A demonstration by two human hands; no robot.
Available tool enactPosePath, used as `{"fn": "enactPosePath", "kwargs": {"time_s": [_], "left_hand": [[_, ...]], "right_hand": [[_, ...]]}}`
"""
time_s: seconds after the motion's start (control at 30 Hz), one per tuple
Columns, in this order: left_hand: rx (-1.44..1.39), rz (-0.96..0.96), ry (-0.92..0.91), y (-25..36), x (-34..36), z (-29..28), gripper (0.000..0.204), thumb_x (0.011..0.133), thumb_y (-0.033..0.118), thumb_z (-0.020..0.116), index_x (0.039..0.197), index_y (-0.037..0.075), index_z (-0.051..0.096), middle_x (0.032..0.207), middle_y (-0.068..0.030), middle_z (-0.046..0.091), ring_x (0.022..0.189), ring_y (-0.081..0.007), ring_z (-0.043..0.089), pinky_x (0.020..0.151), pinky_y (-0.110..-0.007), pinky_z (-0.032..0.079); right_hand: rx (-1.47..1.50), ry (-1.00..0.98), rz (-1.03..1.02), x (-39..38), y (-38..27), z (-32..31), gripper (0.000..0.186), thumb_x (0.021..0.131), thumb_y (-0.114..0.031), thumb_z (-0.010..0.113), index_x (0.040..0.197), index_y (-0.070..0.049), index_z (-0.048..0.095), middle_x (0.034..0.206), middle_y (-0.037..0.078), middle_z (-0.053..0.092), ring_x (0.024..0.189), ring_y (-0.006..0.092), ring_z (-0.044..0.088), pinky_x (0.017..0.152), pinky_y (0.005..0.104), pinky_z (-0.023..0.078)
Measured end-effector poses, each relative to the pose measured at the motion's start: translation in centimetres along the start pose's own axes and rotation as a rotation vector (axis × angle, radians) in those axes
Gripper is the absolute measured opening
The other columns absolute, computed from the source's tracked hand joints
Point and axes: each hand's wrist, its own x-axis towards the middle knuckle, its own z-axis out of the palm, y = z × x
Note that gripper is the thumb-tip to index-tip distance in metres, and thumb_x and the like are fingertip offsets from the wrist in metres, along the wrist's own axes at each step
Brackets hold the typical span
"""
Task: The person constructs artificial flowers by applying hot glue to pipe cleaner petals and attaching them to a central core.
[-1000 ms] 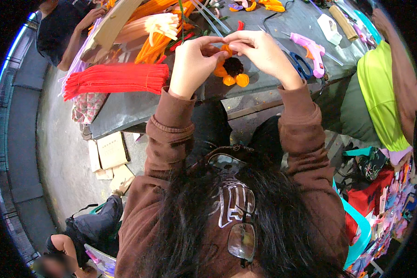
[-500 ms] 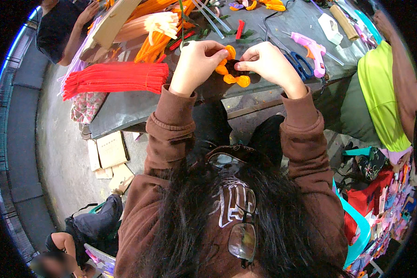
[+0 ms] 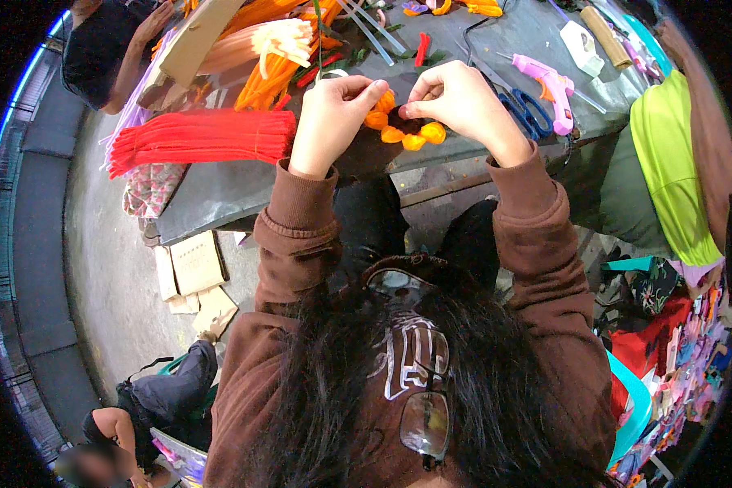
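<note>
Above the near edge of the dark table I hold a flower (image 3: 413, 141) made of fuzzy orange petal loops around a dark brown centre. My left hand (image 3: 332, 118) pinches an orange petal at its upper left between thumb and fingers. With thumb and forefinger closed, my right hand (image 3: 464, 102) grips the dark centre from the right; its fingertips hide part of it. Several petals curve along the flower's lower side, facing me. A green stem-like strand (image 3: 319, 37) rises above my left hand; whether it joins the flower I cannot tell.
Left of my hands lies a bundle of red pipe cleaners (image 3: 203, 140), with orange bundles (image 3: 267, 81) behind. Blue-handled scissors (image 3: 531, 114) and a pink glue gun (image 3: 551, 88) lie on the right. A person in yellow-green (image 3: 671, 154) sits close at the right.
The flower has turned in my fingers, its lower petals now spreading farther right. My left hand has shifted slightly left, and my right hand slightly up and left.
</note>
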Motion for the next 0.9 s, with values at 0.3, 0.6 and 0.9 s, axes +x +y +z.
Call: {"fn": "enactPosePath", "kwargs": {"time_s": [0.3,0.6,0.9], "left_hand": [[0.010,0.029,-0.002,0.3,-0.7,0.0,0.028,0.085,0.022,0.064,0.090,-0.005,0.067,0.074,-0.0058,0.066,0.069,-0.0071,0.058,0.064,-0.022,0.047],[0.066,-0.059,-0.021,0.6,-0.4,0.2,0.038,0.090,0.032,0.055,0.094,-0.003,0.066,0.081,-0.0057,0.066,0.074,-0.0081,0.057,0.069,-0.024,0.046],[-0.009,-0.008,-0.115,0.0,-0.2,0.0,0.032,0.090,0.028,0.056,0.097,-0.002,0.065,0.084,-0.0063,0.066,0.077,-0.0092,0.059,0.071,-0.025,0.047]], "right_hand": [[-0.097,-0.048,0.019,1.0,0.4,-0.1,0.027,0.061,-0.027,0.077,0.075,-0.005,0.071,0.073,0.013,0.067,0.071,0.0244,0.066,0.069,0.0339,0.051],[-0.210,-0.106,0.026,1.7,0.2,-0.3,0.035,0.060,-0.032,0.080,0.076,-0.003,0.070,0.071,0.014,0.066,0.069,0.0252,0.065,0.067,0.0340,0.050],[-0.164,-0.121,-0.016,0.6,0.0,-0.3,0.024,0.071,-0.019,0.074,0.082,0.001,0.069,0.070,0.013,0.066,0.060,0.0143,0.061,0.060,0.0271,0.048]]}}
